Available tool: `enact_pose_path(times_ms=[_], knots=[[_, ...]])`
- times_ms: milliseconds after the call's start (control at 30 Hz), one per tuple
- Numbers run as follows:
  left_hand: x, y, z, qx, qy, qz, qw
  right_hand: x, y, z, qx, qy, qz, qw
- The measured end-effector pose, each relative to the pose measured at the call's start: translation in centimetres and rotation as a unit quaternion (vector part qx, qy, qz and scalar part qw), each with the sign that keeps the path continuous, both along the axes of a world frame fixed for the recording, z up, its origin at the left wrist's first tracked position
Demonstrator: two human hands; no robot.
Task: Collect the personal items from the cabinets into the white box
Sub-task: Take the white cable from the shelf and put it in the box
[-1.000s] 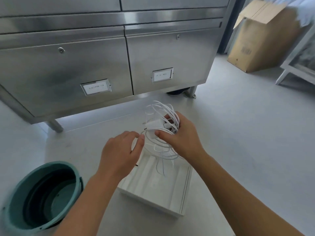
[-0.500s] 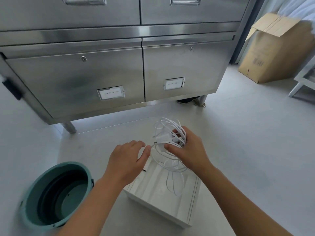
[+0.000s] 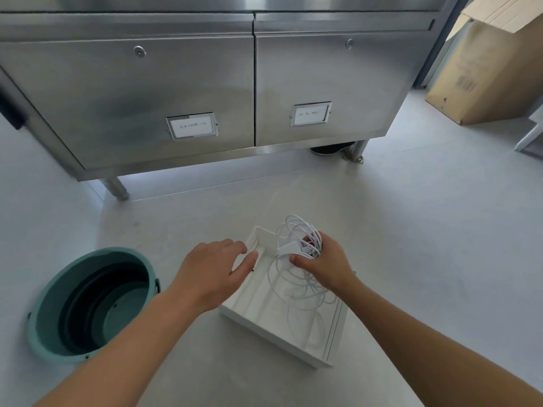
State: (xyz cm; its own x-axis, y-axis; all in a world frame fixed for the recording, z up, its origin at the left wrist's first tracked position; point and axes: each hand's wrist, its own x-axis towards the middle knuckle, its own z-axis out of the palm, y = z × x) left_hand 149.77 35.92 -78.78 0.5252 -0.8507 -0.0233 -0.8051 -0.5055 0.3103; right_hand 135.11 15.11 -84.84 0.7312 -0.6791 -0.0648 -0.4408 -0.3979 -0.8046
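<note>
Over the box (image 3: pixel 258 301), your right hand (image 3: pixel 326 262) grasps one coiled cable (image 3: pixel 289 247), its loops trailing inside. Your left hand (image 3: pixel 211 271) hovers released by the rim. One bucket (image 3: pixel 88 304) sits left, two cabinet (image 3: pixel 132 92) doors ahead, one carton (image 3: pixel 484 69) far right.

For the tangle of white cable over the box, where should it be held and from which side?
Hold the cable at the gathered knot where its loops cross around the white plug, coming from above, as the right hand does. The loops hang slack below that point into the white box, so a grip anywhere lower would likely catch only a strand.
</note>
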Motion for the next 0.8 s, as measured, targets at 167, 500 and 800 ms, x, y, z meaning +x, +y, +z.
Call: enact_pose_path(times_ms=[167,500,800], knots=[[0.8,-1.0,-3.2,0.016,-0.009,-0.036,0.999,0.6,1.2,-5.2,0.045,-0.001,-0.013,0.999],[1.6,-1.6,-11.5,0.027,-0.045,-0.144,0.988,2.1,-0.4,-12.4,-0.011,0.165,0.146,0.975],[0.2,-0.6,-13.6,0.012,-0.011,-0.136,0.991,0.8,-1.6,-17.1,-0.021,0.292,0.228,0.928]])
